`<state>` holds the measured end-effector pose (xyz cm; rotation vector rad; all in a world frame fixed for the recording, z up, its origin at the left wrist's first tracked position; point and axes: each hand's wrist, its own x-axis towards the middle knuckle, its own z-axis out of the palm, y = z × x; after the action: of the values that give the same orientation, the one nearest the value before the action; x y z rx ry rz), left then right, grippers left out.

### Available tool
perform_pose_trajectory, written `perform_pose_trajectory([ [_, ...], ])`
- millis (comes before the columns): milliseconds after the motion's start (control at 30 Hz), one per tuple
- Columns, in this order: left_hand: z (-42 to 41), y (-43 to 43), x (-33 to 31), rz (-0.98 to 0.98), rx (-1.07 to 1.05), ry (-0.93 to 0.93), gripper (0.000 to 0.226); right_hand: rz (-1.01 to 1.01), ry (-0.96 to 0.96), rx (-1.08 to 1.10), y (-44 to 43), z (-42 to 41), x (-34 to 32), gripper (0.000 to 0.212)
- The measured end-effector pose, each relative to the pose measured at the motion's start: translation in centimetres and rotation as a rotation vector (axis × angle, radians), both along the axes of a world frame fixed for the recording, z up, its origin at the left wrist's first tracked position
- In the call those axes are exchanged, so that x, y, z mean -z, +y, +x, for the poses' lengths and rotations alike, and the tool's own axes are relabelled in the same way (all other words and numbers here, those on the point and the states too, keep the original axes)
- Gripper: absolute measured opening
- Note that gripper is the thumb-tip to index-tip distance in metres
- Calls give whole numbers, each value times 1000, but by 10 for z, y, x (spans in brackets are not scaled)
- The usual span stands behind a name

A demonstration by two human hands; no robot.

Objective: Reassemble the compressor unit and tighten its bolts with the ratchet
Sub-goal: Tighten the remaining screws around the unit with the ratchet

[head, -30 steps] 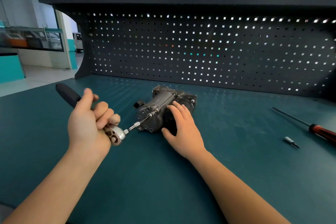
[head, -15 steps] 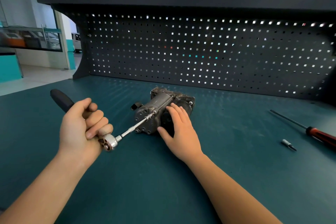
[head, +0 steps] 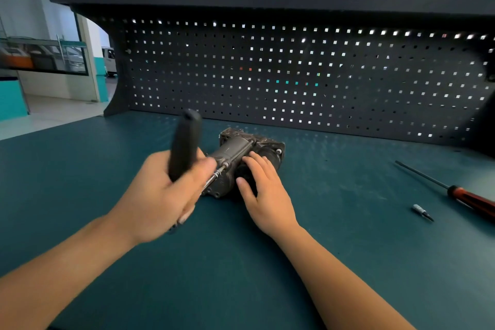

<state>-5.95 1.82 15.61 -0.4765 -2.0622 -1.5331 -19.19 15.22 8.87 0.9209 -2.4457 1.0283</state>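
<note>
The dark grey compressor unit (head: pixel 249 150) lies on its side on the green bench top (head: pixel 241 262), near the middle. My left hand (head: pixel 163 195) grips the ratchet (head: pixel 184 147) by its black handle, which now points up and away from me. The ratchet's thin silver extension (head: pixel 215 175) runs from my fist into the near end of the unit. The ratchet head is hidden behind my fingers. My right hand (head: pixel 263 190) rests flat on the right side of the unit, fingers straight, steadying it.
A red-handled screwdriver (head: pixel 460 193) with a long black shaft lies at the right of the bench. A small loose bit (head: pixel 422 211) sits just in front of it. A dark pegboard (head: pixel 294 80) walls off the back edge.
My left hand has swung the ratchet handle clockwise, from pointing far left to nearly upright over the unit. The right hand and the compressor have stayed put.
</note>
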Motion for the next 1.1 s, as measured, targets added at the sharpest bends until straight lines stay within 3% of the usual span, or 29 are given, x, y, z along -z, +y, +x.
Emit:
perform_pose_trajectory([
  [133,2,-3,8,-509,34,-1,19,4,-21,-9,1,0,-2,48],
  [233,2,-8,11,-516,6,-3,22,14,-27,-7,2,0,-2,49],
  [300,4,-9,13,-273,-58,-9,20,8,-36,-8,2,1,-1,49],
  [500,-1,-26,28,1041,-128,-122,32,-17,-66,-15,2,1,0,54],
  [567,-3,-29,29,1210,-100,-177,26,-21,-71,-26,2,1,1,57],
  [900,-1,-10,1,733,-201,-13,39,-66,-94,-20,1,-1,1,50],
  [1000,0,2,4,484,-177,49,35,-89,-94,-8,0,-1,0,47],
  [1100,3,13,11,115,-117,65,21,-86,-84,-2,1,-3,1,46],
])
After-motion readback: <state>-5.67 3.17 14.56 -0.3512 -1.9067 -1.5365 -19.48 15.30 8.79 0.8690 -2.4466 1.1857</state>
